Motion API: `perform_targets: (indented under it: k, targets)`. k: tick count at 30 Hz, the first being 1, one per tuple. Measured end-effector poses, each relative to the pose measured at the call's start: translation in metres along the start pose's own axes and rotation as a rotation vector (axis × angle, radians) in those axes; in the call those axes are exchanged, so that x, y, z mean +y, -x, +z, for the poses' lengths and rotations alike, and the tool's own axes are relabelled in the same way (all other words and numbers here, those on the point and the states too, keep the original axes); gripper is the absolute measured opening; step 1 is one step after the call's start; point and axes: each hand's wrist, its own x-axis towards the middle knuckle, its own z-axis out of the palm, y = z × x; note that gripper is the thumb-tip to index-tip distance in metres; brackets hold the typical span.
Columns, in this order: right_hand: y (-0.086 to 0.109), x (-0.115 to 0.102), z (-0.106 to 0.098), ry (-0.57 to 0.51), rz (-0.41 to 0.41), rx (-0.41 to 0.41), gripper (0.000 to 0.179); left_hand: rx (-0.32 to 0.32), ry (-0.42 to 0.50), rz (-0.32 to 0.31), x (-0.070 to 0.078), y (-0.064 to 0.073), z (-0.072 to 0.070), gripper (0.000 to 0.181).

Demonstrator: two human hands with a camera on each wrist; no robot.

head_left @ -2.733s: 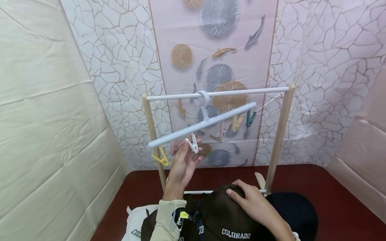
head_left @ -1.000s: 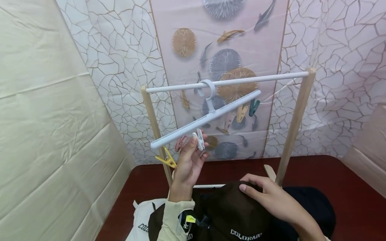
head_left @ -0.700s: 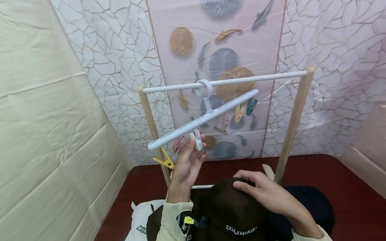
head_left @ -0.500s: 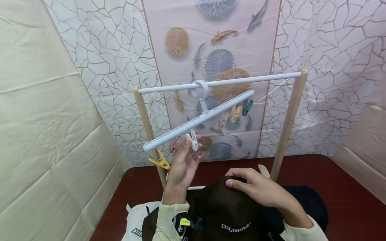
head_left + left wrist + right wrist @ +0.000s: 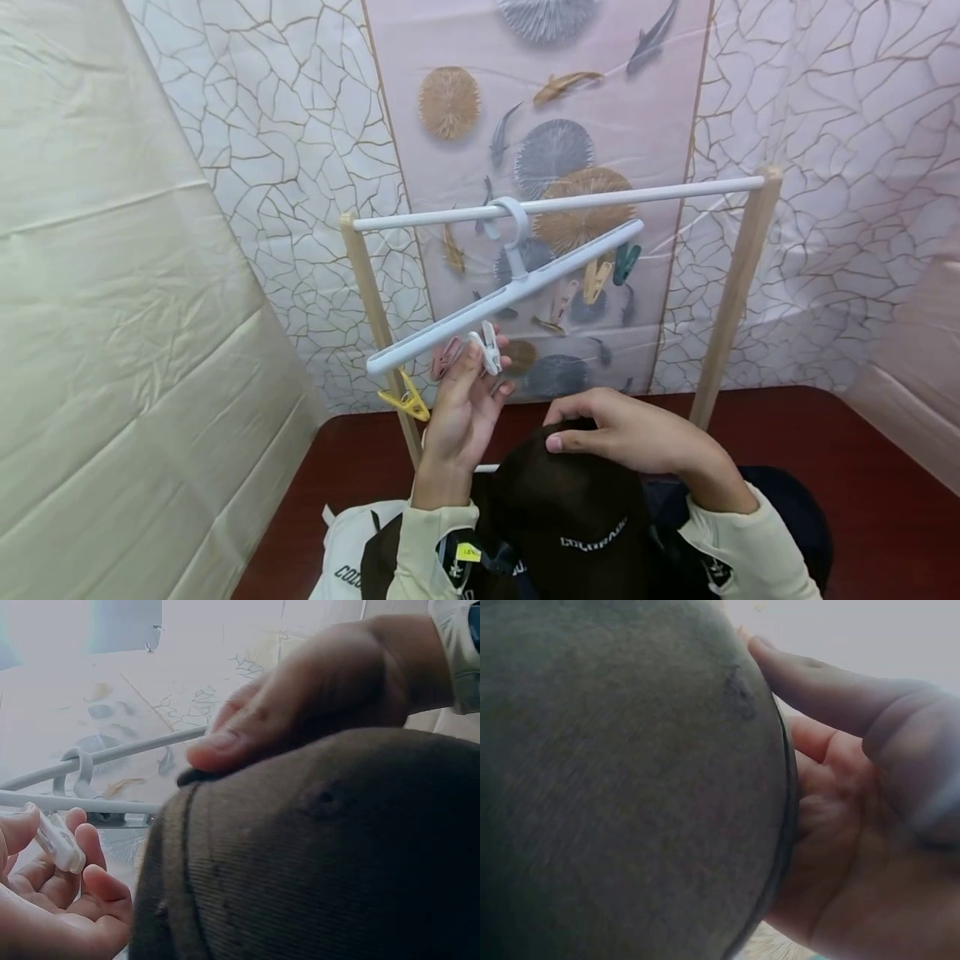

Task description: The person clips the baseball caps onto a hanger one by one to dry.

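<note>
In the head view my left hand [image 5: 459,417] pinches a white clothespin [image 5: 489,352] just below the tilted white hanger [image 5: 502,300]. My right hand [image 5: 645,433] grips the crown of a dark brown cap [image 5: 570,500] lettered COLORADO. The cap is low in front of the rack, beside my left wrist. A yellow clothespin [image 5: 407,395] and a pink clothespin [image 5: 446,358] hang left of the white one. The left wrist view shows the brown cap [image 5: 322,847] close up, partly behind it the white clothespin [image 5: 61,844] between thumb and fingers.
The hanger hooks over the rack's white rod [image 5: 645,197], between wooden posts [image 5: 735,292]. Pale pink, beige [image 5: 596,282] and green [image 5: 626,263] clothespins hang at its right. A white cap [image 5: 352,550] and a dark navy cap [image 5: 787,517] lie on the red-brown table [image 5: 840,450].
My right hand has brought the brown cap up and to the left, nearer my left hand. The left hand keeps pinching the white clothespin. The head view has shifted slightly.
</note>
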Motion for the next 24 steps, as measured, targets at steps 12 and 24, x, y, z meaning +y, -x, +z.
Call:
perform_targets:
  k: [12, 24]
  targets:
    - [-0.013, 0.001, -0.015, 0.059, -0.080, -0.032, 0.012, -0.020, 0.018, 0.018, 0.001, 0.000, -0.001, 0.043]
    - [-0.002, 0.020, -0.008, -0.016, -0.104, 0.201, 0.012, -0.045, -0.004, -0.014, -0.002, 0.001, -0.001, 0.032]
